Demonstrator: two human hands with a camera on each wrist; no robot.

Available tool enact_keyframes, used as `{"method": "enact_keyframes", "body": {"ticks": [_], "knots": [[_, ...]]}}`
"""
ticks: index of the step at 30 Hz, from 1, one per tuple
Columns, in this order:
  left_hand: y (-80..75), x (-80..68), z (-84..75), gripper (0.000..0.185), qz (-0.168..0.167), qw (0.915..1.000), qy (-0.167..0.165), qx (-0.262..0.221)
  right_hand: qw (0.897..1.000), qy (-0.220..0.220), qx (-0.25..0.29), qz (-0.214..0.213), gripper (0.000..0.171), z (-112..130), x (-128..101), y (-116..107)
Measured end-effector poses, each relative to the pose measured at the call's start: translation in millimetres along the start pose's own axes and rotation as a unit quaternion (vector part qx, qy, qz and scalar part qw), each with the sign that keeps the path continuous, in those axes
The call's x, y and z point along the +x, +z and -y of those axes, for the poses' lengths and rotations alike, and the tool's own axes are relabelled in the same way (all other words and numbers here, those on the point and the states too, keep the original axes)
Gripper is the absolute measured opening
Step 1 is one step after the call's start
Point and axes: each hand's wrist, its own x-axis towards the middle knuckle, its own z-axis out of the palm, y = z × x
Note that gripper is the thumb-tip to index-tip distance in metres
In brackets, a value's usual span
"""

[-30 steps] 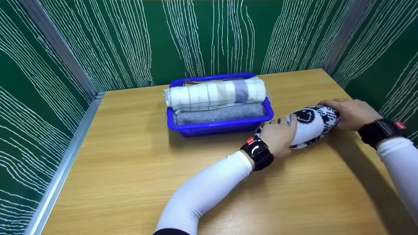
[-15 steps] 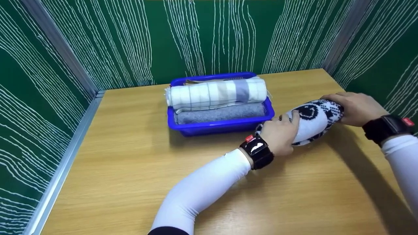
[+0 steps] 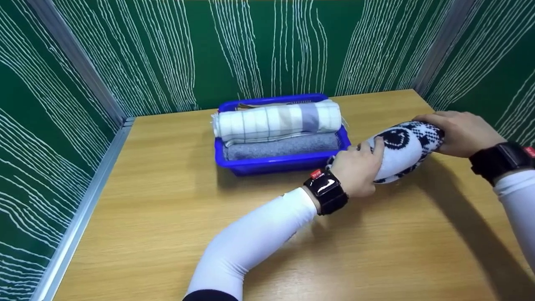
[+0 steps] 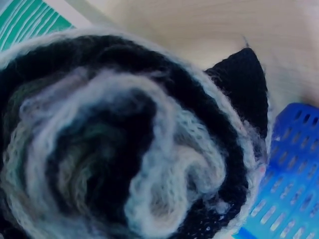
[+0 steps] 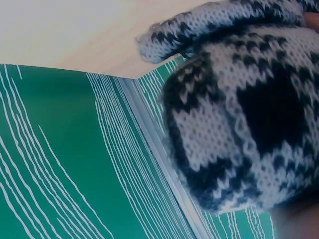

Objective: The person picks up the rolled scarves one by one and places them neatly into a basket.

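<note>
A rolled black-and-white knitted scarf [image 3: 403, 156] is held between my two hands on the right side in the head view, its right end tilted up. My left hand [image 3: 355, 171] grips the near-left end, fingers over the top, close by the basket's right front corner. The far-right end is gripped by my right hand [image 3: 466, 131]. In the left wrist view, the spiral end of the scarf [image 4: 164, 199] fills much of the picture, with a loose dark corner sticking out. The right wrist view has the other end of the scarf [image 5: 209, 134], patterned in knit, with a loose edge above it.
A blue plastic basket [image 3: 284, 161] stands at the middle back of the wooden table [image 3: 167, 217]. Inside lie a rolled plaid cloth [image 3: 267, 123] with fringes and a grey rolled cloth [image 3: 284, 145]. Green panels [image 3: 200, 50] with white lines enclose the table's back and sides.
My right hand has moved up and to the right, lifting that end of the scarf. My left hand has shifted only slightly with its end. The basket stays in place.
</note>
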Motion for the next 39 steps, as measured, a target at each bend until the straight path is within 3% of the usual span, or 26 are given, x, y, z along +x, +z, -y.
{"method": "enact_keyframes", "body": {"ticks": [4,20,26,39], "knots": [[-4.0,-2.0,2.3,0.100,-0.004,0.9999,0.000,-0.012,1.000,-0.001,0.004,-0.003,0.073,2.1,0.5,-4.6],[-27.6,-5.8,20.5,0.100,0.031,0.9990,-0.002,-0.032,1.000,0.006,0.005,-0.006,0.074,14.8,10.6,-25.2],[-37.8,-5.5,33.3,0.100,0.062,0.9967,-0.005,-0.051,1.000,0.018,-0.002,0.003,0.075,22.5,18.6,-33.8],[-49.0,-10.9,67.3,0.100,0.048,0.9955,0.028,-0.077,1.000,0.002,-0.013,-0.003,0.079,37.2,29.2,-44.8]]}}
